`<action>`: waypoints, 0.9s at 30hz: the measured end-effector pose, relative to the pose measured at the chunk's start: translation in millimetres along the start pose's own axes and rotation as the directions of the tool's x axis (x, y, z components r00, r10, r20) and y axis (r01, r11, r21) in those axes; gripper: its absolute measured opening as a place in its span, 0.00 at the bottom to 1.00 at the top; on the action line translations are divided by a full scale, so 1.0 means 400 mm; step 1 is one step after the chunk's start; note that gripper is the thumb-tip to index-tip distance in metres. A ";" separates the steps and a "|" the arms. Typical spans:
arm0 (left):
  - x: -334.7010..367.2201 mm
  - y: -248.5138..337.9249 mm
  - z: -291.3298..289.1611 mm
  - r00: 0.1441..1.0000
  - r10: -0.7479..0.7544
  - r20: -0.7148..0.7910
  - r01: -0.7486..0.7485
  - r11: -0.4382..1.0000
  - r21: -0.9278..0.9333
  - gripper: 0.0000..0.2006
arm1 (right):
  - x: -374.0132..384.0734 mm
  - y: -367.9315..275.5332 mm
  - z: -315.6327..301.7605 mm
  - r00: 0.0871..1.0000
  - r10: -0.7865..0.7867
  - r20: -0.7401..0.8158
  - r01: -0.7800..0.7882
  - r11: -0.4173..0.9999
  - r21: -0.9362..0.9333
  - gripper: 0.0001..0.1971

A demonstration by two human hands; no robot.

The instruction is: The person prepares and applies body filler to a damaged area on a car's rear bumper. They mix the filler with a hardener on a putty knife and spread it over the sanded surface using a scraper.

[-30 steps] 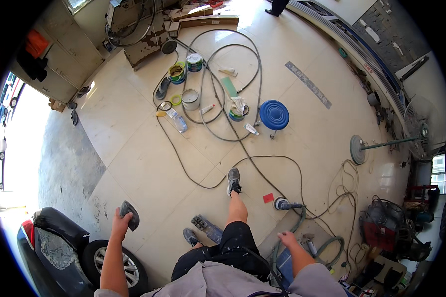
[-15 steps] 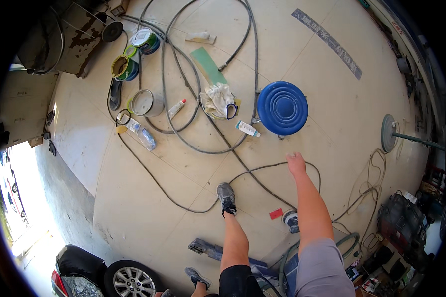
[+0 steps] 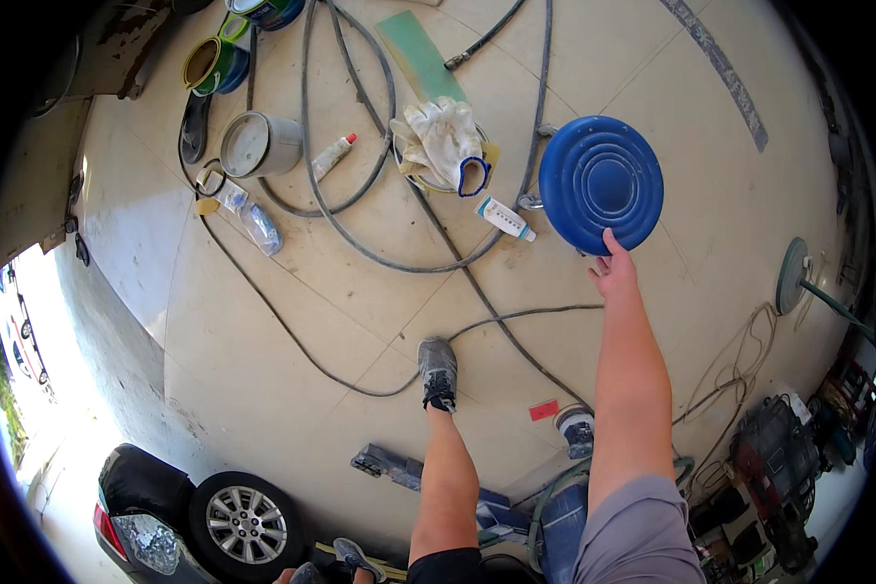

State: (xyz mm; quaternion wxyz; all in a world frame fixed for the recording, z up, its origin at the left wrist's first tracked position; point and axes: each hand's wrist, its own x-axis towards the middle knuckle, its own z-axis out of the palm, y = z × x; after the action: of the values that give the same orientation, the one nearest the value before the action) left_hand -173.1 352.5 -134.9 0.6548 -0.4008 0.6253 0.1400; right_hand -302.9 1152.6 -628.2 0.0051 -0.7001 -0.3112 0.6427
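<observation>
Right hand [image 3: 615, 273], arm outstretched, fingers open, touches blue disc [image 3: 601, 183]; left unseen.

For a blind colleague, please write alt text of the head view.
A person's right hand reaches down to the edge of a round blue lid on a concrete floor, among hoses, paint cans and work gloves.

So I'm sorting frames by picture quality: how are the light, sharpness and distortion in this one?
Head view: strong fisheye, so the floor's tile joints and hoses bend toward a black rim; daylight blows out the lower left beside the car; the rest is evenly lit with soft shadows; the right hand at the blue disc is sharp, without motion blur.
</observation>
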 end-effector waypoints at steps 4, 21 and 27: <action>-0.041 0.107 0.035 0.994 -0.042 -0.102 0.052 0.993 0.104 0.29 | -0.090 0.048 0.026 0.990 -0.137 0.032 0.134 0.986 0.096 0.34; 0.303 -0.208 0.020 0.853 0.516 0.076 -0.442 0.793 -0.420 0.29 | -0.940 0.609 0.100 0.812 -0.524 0.258 0.577 0.653 -0.490 0.27; 0.446 -0.350 -0.103 0.838 0.546 0.024 -0.410 0.657 -0.633 0.32 | -1.201 1.016 0.499 0.711 -0.288 0.642 0.673 0.545 -0.501 0.26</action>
State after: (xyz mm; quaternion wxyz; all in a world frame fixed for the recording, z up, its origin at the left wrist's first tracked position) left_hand -74.5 177.6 -247.7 0.4939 -0.3909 0.5567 0.5416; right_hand -299.2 534.1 -397.5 -0.1585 -0.3411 -0.7087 0.5969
